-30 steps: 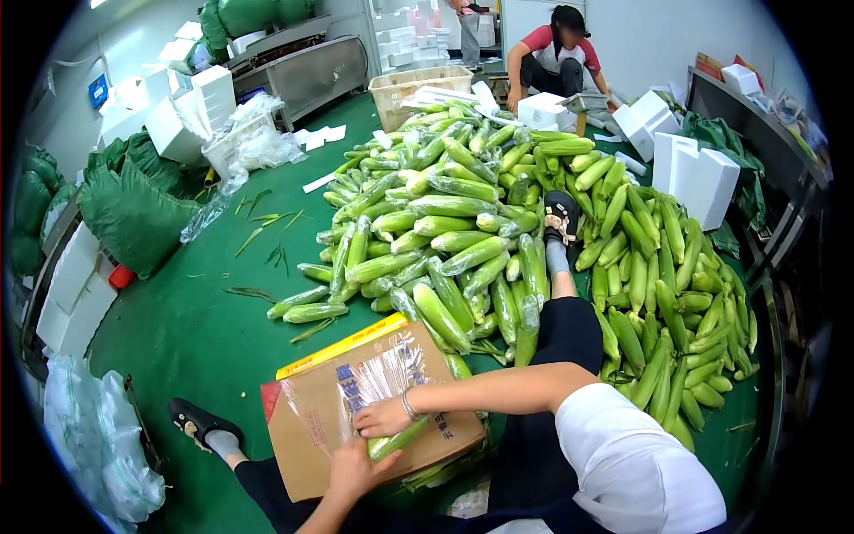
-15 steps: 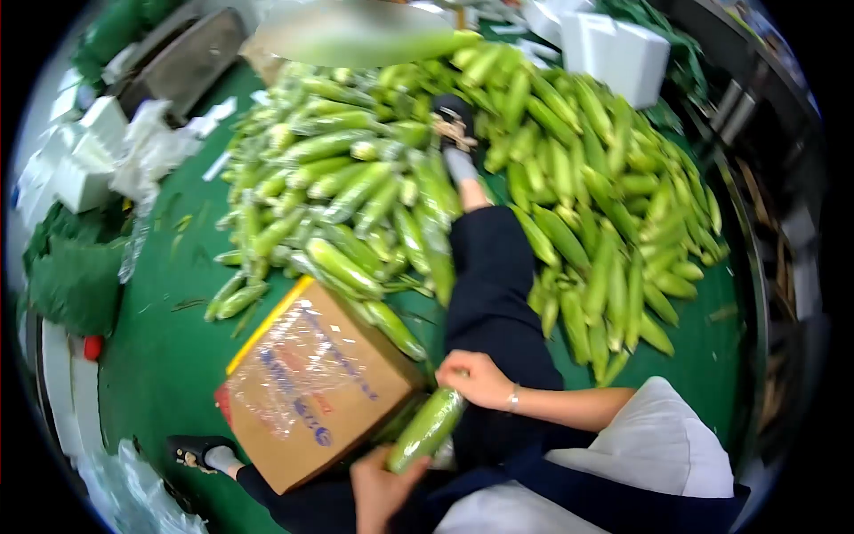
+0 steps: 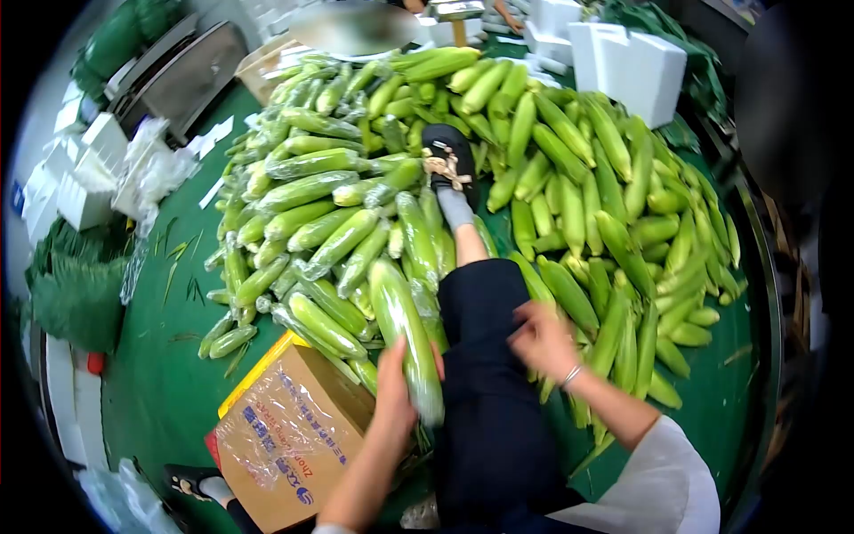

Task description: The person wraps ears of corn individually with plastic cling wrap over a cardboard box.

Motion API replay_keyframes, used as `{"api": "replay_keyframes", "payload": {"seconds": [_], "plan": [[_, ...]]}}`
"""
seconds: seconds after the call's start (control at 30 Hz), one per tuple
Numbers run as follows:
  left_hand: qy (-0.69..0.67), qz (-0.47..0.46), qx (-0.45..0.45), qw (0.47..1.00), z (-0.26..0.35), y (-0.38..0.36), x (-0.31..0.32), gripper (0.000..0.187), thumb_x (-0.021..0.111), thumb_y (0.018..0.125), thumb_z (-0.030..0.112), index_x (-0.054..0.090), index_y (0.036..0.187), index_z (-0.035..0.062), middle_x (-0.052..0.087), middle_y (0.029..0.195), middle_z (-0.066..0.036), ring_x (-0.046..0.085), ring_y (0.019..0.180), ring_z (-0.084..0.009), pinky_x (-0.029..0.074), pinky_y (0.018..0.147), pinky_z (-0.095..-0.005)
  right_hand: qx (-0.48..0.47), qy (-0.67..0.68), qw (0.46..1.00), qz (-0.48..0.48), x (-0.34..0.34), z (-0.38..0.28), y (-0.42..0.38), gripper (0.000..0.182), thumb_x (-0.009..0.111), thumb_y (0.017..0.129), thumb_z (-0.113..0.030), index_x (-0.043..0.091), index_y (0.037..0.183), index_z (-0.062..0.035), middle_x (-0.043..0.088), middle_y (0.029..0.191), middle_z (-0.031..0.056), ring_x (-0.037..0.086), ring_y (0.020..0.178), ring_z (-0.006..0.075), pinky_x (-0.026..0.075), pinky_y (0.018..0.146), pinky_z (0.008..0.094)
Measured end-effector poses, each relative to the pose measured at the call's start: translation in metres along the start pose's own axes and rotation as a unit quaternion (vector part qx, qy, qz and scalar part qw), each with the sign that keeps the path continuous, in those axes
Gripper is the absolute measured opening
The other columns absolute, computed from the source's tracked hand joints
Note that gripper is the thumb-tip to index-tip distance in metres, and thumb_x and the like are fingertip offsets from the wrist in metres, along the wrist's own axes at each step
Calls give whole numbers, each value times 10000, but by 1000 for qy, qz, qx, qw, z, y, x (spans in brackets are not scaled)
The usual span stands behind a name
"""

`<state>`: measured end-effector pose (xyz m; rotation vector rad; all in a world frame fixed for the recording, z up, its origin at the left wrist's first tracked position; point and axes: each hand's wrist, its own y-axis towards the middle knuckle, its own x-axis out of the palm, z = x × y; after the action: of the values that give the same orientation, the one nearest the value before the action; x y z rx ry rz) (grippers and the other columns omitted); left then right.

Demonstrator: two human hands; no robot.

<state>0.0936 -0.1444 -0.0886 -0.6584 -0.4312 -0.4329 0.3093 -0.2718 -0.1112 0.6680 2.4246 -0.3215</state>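
Observation:
My left hand (image 3: 398,384) is wrapped round the lower part of a film-wrapped corn cob (image 3: 402,325), held over the near edge of the wrapped pile. My right hand (image 3: 544,340) is raised beside the unwrapped corn pile (image 3: 578,205), above my leg; its fingers are curled and blurred, and whether they hold anything is unclear. To the left of my outstretched leg lie many cobs in clear film (image 3: 320,191). A cardboard box (image 3: 285,436) with clear tape stands left of my left forearm.
White foam boxes (image 3: 627,71) stand at the back right, more foam pieces (image 3: 89,182) at the left. A green sack (image 3: 76,285) sits on the left. Part of another person's arm (image 3: 509,16) shows at the top. A metal rail runs along the right.
The cob in my left hand has moved up and forward towards the wrapped pile. My right hand has let go of it and moved right. The view has shifted.

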Motion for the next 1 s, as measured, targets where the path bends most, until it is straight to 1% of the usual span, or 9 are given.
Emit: {"api": "replay_keyframes", "payload": {"seconds": [0.03,0.1,0.27,0.53,0.63,0.77,0.83,0.93,1.0], "plan": [[55,-13,92,994,18,39,1,443,551,942,402,521,1149,10,635,961,-141,635,749,-244,534,633,-372,-93,-270,949,131,-23,32,16,559,729,707,-132,487,1179,45,553,1028,212,550,970,366,479,866,397],[-49,-79,151,984,74,113,10,581,602,946,273,327,1392,22,516,1297,-140,522,1167,-255,442,961,-426,18,-361,929,72,-22,87,26,679,790,664,-201,451,1191,59,483,1112,216,481,1050,365,444,921,415],[143,-101,358,917,146,103,24,685,600,948,202,214,1489,38,352,1478,-216,535,1208,-275,462,974,-373,80,-359,918,146,-11,117,41,893,828,641,-324,390,1314,67,480,1224,232,449,1135,375,406,979,417],[402,366,304,782,88,-183,-253,277,670,834,64,583,1083,-19,635,929,-83,620,844,-164,504,738,-285,117,-397,898,149,-11,140,46,516,751,630,-112,523,1068,34,571,1038,189,495,1070,376,432,945,417],[542,487,170,664,59,-289,-333,321,682,814,94,575,1085,-40,643,945,-164,639,852,-255,510,763,-357,11,-223,955,196,-13,91,35,660,774,647,-153,502,1213,48,562,1106,206,488,1092,389,410,966,440],[529,529,133,651,20,-334,-339,480,749,801,273,549,1089,-54,584,1054,-248,587,962,-383,484,826,-425,-270,-32,960,60,52,-128,-36,682,740,711,-93,470,1331,1,535,1180,197,494,1127,352,400,978,406],[581,500,99,634,26,-324,-316,601,765,775,391,535,1100,-60,567,1055,-242,555,988,-401,476,839,-441,-384,1,921,-74,115,-222,-78,608,725,712,-67,513,1279,-4,561,1156,175,518,1077,347,391,971,402],[725,488,116,472,9,-302,-314,697,763,722,515,510,1014,-65,533,1001,-220,562,919,-385,498,743,-437,-551,11,808,-206,227,-284,-107,620,699,697,-54,500,1284,-21,555,1196,169,490,1079,362,396,968,430],[706,471,110,517,27,-288,-311,712,742,728,545,508,1015,-63,554,954,-212,589,889,-380,515,699,-445,-546,19,805,-231,289,-293,-120,642,709,692,-61,489,1295,-31,553,1198,143,470,1092,351,402,971,426]]}}
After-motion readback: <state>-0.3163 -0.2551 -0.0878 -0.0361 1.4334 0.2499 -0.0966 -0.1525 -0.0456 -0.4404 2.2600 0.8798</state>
